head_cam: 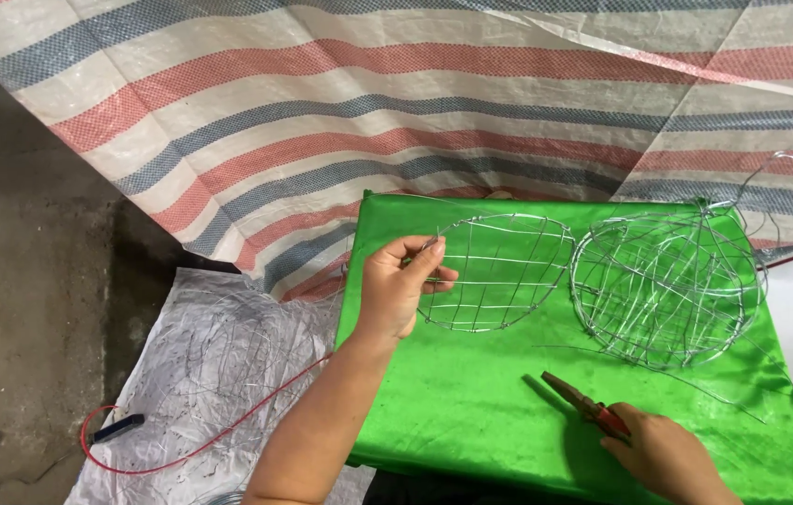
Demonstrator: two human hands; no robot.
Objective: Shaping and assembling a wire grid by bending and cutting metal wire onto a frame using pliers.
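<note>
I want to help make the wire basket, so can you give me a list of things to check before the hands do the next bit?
1. Left hand has a grip on the rim of the flat wire grid: ok.
2. Right hand holds the red-handled pliers: ok.
3. Pliers tip points away from the left hand, with bare cloth between: ok.
4. Flat wire grid lies fully on the green cloth: ok.
5. Stacked wire baskets sit beside the grid without snagging it: cannot tell, their rims are very close.
6. Loose wire ends near the fingers are tucked in: cannot tell, too thin to see.
</note>
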